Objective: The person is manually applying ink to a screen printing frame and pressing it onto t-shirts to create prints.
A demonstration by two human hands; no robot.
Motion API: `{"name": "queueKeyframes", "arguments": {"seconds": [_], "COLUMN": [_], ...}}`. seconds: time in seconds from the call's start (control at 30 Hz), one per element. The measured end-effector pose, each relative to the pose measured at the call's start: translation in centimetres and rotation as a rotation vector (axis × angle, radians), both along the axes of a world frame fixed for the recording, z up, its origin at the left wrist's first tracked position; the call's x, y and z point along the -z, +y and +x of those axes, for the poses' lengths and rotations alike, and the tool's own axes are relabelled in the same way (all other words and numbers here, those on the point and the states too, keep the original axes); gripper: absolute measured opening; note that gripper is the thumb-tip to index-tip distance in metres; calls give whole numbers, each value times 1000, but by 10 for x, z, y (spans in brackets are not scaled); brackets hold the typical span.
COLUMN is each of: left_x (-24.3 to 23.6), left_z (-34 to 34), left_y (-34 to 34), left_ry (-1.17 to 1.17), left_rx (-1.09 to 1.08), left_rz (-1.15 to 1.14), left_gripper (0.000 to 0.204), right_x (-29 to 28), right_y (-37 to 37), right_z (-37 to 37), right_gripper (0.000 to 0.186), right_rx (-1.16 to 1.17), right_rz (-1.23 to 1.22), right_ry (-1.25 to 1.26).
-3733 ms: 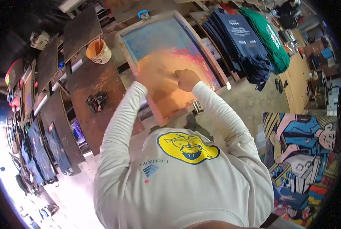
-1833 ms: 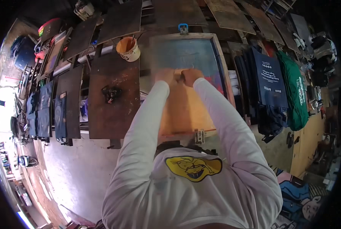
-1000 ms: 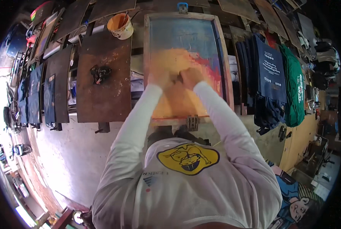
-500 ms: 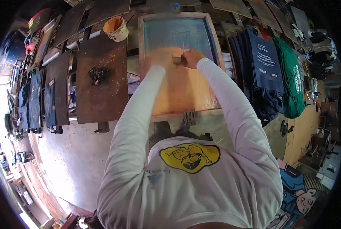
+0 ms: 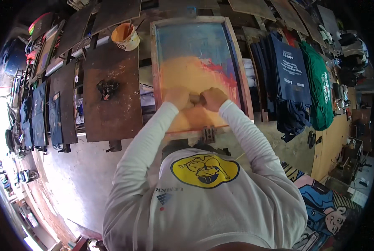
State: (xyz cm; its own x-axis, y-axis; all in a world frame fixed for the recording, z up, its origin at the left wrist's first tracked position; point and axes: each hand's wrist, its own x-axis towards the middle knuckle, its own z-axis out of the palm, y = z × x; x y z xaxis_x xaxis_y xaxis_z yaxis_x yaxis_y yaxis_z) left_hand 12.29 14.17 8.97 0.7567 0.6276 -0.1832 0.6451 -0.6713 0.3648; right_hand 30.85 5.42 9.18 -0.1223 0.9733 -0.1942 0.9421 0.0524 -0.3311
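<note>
A wooden-framed printing screen (image 5: 241,62) lies on the bench in front of me, its far mesh bluish. Orange ink (image 5: 182,72) spreads over the middle and near part, with a ragged red edge at the right. Both hands grip a squeegee (image 5: 194,99) over the near half of the screen. My left hand (image 5: 177,98) is wrapped round its left part, and my right hand (image 5: 214,99) round its right. Only the stretch between the hands shows clearly; the hands hide much of the rest.
An ink-stained bucket (image 5: 126,38) stands on a brown board to the left, beyond a crumpled black lump (image 5: 107,89). Navy printed cloth pieces (image 5: 291,69) and green ones (image 5: 319,90) hang at the right. A metal hinge clamp (image 5: 209,134) sits at the screen's near edge.
Both hands have drawn the squeegee toward me, from the middle of the screen to its near part. More of the red-edged ink beyond them is now uncovered.
</note>
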Motion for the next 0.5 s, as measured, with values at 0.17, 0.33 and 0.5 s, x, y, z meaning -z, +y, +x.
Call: {"name": "queueKeyframes", "arguments": {"seconds": [0.17, 0.33, 0.5], "left_x": [-22, -16, 22], "left_z": [44, 63, 23], "left_y": [99, 121, 37], "left_ry": [-151, 20, 42], "left_rx": [-59, -117, -211], "left_rz": [118, 143, 93], "left_gripper": [43, 45, 44], "right_x": [-8, 5, 17], "right_y": [108, 143, 53], "right_z": [41, 50, 16], "right_gripper": [22, 22, 19], "right_rx": [51, 7, -53], "right_rz": [110, 77, 146], "right_ry": [-110, -152, -89]}}
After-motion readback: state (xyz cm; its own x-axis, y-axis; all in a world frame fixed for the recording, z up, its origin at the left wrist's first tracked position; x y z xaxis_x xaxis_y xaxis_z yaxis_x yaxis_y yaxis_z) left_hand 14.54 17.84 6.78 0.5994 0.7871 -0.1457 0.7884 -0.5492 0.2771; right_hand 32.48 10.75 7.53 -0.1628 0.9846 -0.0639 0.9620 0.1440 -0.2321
